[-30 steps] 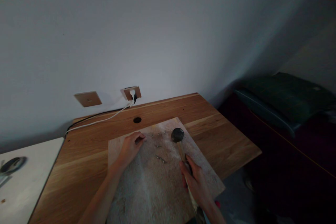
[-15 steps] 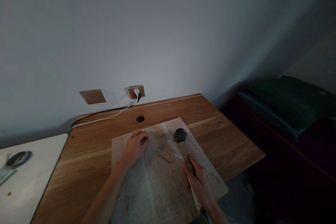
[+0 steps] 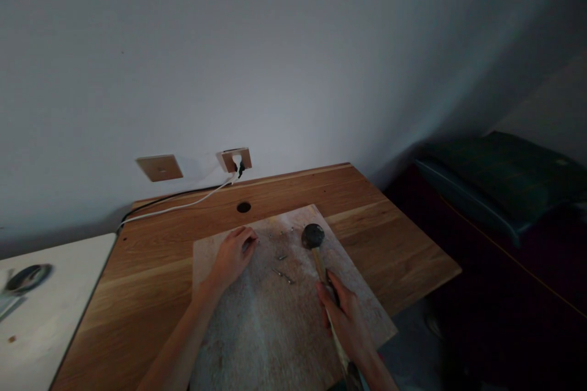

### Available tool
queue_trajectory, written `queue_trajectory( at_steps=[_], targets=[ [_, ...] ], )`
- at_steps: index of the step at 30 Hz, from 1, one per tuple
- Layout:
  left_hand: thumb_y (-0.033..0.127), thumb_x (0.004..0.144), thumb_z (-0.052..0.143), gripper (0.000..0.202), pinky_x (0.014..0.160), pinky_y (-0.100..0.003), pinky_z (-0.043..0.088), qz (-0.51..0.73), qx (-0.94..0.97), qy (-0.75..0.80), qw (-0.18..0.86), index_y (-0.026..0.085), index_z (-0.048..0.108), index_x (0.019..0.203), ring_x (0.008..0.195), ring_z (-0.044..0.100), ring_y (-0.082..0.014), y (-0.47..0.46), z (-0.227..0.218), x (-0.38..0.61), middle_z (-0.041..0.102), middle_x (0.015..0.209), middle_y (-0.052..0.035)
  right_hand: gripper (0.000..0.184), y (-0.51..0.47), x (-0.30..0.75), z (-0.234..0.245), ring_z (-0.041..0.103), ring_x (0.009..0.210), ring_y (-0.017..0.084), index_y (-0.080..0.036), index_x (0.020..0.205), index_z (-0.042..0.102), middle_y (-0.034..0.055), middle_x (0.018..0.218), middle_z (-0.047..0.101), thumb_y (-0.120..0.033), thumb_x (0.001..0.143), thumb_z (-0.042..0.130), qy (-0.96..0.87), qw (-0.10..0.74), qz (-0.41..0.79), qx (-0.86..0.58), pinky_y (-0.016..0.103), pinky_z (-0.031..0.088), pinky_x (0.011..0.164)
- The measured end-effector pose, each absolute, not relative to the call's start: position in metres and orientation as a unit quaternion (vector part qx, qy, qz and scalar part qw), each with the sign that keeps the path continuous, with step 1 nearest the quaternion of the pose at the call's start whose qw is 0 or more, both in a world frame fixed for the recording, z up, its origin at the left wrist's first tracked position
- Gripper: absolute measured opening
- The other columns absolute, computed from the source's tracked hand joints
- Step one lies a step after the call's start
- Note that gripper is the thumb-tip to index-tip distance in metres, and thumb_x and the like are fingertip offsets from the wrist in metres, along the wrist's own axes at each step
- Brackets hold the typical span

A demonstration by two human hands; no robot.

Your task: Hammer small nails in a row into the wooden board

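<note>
My right hand (image 3: 345,316) is wrapped round the handle of a mallet (image 3: 314,236). Its dark round head is over the far right part of a worn wooden board (image 3: 261,330), and its pale handle runs back under my palm. On the board's left side rests my left hand (image 3: 236,255), its fingers curled in and pinched close to the surface. Whatever they hold is too small to make out. Between my two hands lie several small metal pieces (image 3: 284,276) that look like screws or nails, some in a row near the board's far edge.
Under the board is a wooden table (image 3: 394,244) with a round cable hole (image 3: 244,207). Cables run along its back to a wall socket (image 3: 236,160). A white surface (image 3: 50,311) with a dark roundish object (image 3: 28,278) adjoins at left. A green cushion (image 3: 504,177) lies at right.
The view has shifted very slightly. My left fingertips have moved a little on the board; the mallet and my right hand keep almost the same position.
</note>
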State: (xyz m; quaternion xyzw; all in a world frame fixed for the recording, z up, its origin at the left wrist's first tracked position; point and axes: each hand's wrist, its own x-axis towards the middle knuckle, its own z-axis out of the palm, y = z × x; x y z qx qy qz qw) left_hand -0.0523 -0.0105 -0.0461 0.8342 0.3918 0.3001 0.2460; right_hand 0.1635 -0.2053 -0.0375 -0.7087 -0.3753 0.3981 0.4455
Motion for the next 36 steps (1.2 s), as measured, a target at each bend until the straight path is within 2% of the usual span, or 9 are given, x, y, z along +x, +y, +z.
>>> queue_trajectory(
  at_steps=[6,11,15,18,21,25,30,36],
  targets=[
    [0.017,0.093,0.057,0.009,0.081,-0.033,0.051,0.278,0.849,0.395,0.215,0.021,0.062,0.087,0.085,0.064,-0.0200,-0.013,-0.047,-0.051,0.066,0.089,-0.0032,0.047,-0.205,0.163,-0.041,0.045,0.037,0.012,-0.022,0.090,0.055,-0.0076,0.045,0.048,-0.069,0.092,0.051,-0.375,0.445,0.394,-0.712,0.023,0.036,0.038],
    [0.018,0.091,0.063,0.006,0.084,-0.035,0.053,0.269,0.849,0.404,0.207,0.021,0.065,0.087,0.089,0.066,-0.0212,-0.012,-0.047,-0.050,0.067,0.093,-0.0041,0.052,-0.205,0.163,-0.038,0.046,0.039,0.013,-0.020,0.103,0.058,-0.0076,0.048,0.049,-0.070,0.090,0.054,-0.364,0.454,0.399,-0.709,0.023,0.038,0.037],
    [0.016,0.090,0.063,0.008,0.085,-0.037,0.053,0.263,0.849,0.411,0.202,0.022,0.066,0.085,0.090,0.066,-0.0225,-0.010,-0.047,-0.051,0.069,0.090,-0.0040,0.044,-0.200,0.153,-0.027,0.042,0.038,0.011,-0.021,0.093,0.056,-0.0088,0.047,0.045,-0.065,0.094,0.052,-0.385,0.469,0.413,-0.679,0.021,0.038,0.037],
    [0.011,0.089,0.059,0.015,0.088,-0.039,0.054,0.259,0.856,0.397,0.204,0.023,0.069,0.091,0.094,0.067,-0.0234,-0.011,-0.047,-0.051,0.072,0.094,-0.0044,0.039,-0.191,0.142,-0.022,0.042,0.038,0.010,-0.022,0.088,0.055,-0.0089,0.047,0.046,-0.060,0.097,0.051,-0.397,0.476,0.429,-0.656,0.019,0.037,0.036],
    [0.005,0.086,0.055,0.027,0.091,-0.040,0.054,0.264,0.853,0.391,0.225,0.023,0.069,0.101,0.096,0.068,-0.0230,-0.011,-0.049,-0.051,0.074,0.099,-0.0050,0.036,-0.182,0.130,-0.021,0.042,0.038,0.009,-0.022,0.094,0.056,-0.0097,0.051,0.048,-0.057,0.098,0.051,-0.412,0.467,0.458,-0.634,0.018,0.035,0.036],
    [0.010,0.085,0.061,0.028,0.089,-0.039,0.057,0.294,0.825,0.406,0.261,0.020,0.066,0.111,0.096,0.069,-0.0227,-0.010,-0.052,-0.050,0.071,0.109,-0.0082,0.033,-0.172,0.116,-0.018,0.043,0.038,0.008,-0.021,0.095,0.056,-0.0099,0.053,0.048,-0.054,0.099,0.051,-0.442,0.461,0.466,-0.612,0.017,0.035,0.036],
    [0.006,0.084,0.061,0.031,0.092,-0.041,0.056,0.303,0.811,0.418,0.275,0.019,0.067,0.112,0.094,0.071,-0.0238,-0.008,-0.054,-0.050,0.074,0.098,-0.0062,0.032,-0.165,0.105,-0.012,0.043,0.037,0.008,-0.022,0.092,0.054,-0.0102,0.052,0.048,-0.052,0.101,0.049,-0.452,0.449,0.466,-0.614,0.017,0.035,0.036],
    [0.002,0.081,0.061,0.046,0.093,-0.040,0.056,0.300,0.808,0.420,0.285,0.021,0.063,0.123,0.094,0.072,-0.0238,-0.009,-0.055,-0.050,0.076,0.101,-0.0053,0.029,-0.161,0.097,-0.015,0.044,0.037,0.009,-0.022,0.093,0.053,-0.0110,0.048,0.046,-0.049,0.101,0.048,-0.455,0.433,0.467,-0.623,0.017,0.034,0.036]
  ],
)
